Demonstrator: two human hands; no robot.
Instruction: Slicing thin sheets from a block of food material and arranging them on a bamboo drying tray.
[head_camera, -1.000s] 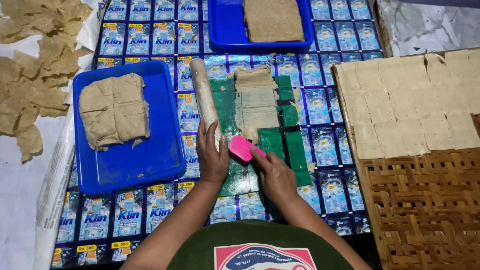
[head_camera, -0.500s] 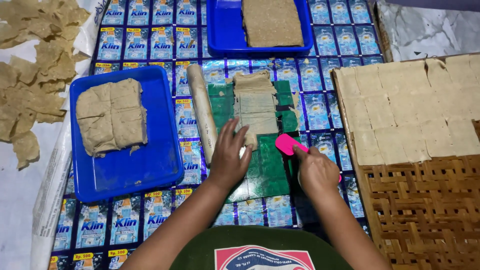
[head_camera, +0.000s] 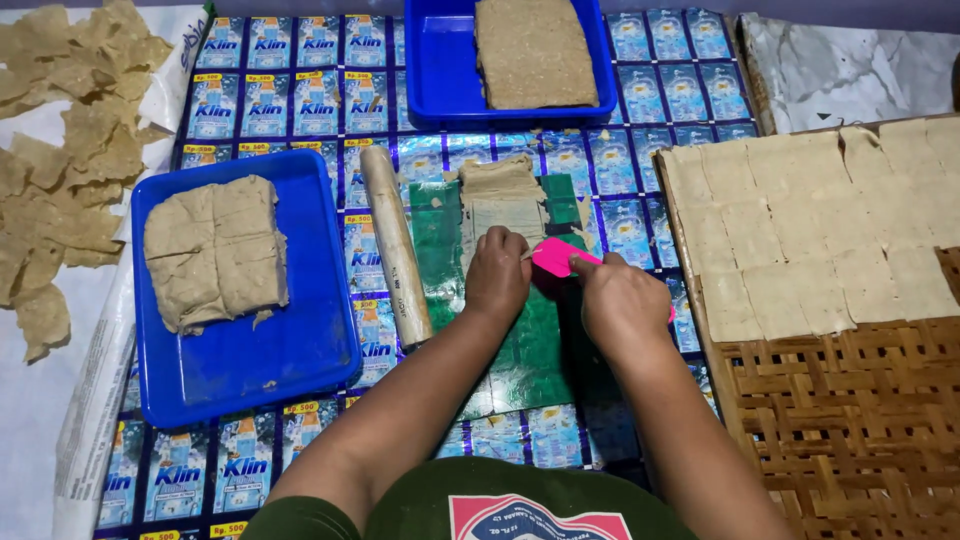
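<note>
My right hand (head_camera: 622, 305) grips the pink scraper (head_camera: 553, 258); left hand (head_camera: 497, 275) presses the dough strip (head_camera: 505, 205), rolling pin (head_camera: 395, 245) just left.

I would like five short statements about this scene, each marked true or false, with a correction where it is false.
1. The right hand holds a pink scraper. True.
2. The left hand rests on the rolling pin. False: it presses on the thin dough strip; the pin lies apart, to its left.
3. The blue tray on the left holds a block of dough scored into pieces. True.
4. The woven mat on the right is fully covered with dough squares. False: only its far part is covered.
5. The far blue tray is empty. False: a flat dough slab lies in it.
</note>
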